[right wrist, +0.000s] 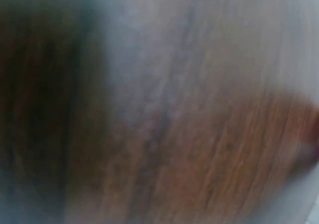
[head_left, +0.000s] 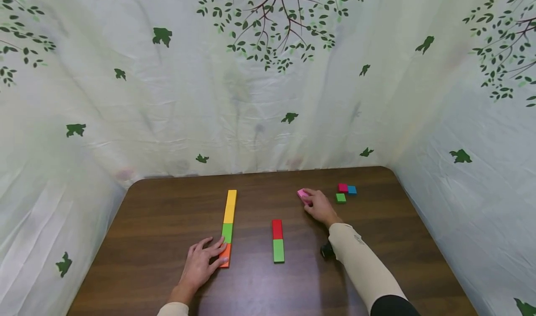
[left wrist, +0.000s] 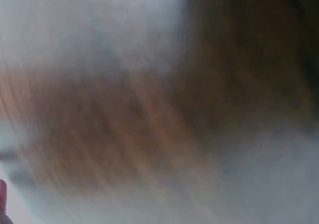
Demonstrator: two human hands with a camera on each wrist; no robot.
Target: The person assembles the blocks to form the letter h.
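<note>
In the head view my left hand [head_left: 201,264] lies at the near end of a straight row of flat blocks. Its spread fingers touch the orange block [head_left: 226,252]; a green block [head_left: 227,232] and a yellow stretch [head_left: 230,206] continue the row away from me. My right hand [head_left: 321,207], farther back on the right, pinches a pink block [head_left: 301,193] between thumb and fingers, partly covering it. Between the hands, a red block [head_left: 277,229] and a light green block [head_left: 278,251] lie end to end. Both wrist views are mostly blurred wood.
Right of my right hand, a crimson block [head_left: 343,188] and a blue block [head_left: 352,190] sit side by side, with a small green block [head_left: 341,198] just nearer. They lie on the brown wooden table [head_left: 167,213]. A leaf-patterned white curtain [head_left: 251,97] hangs behind its far edge.
</note>
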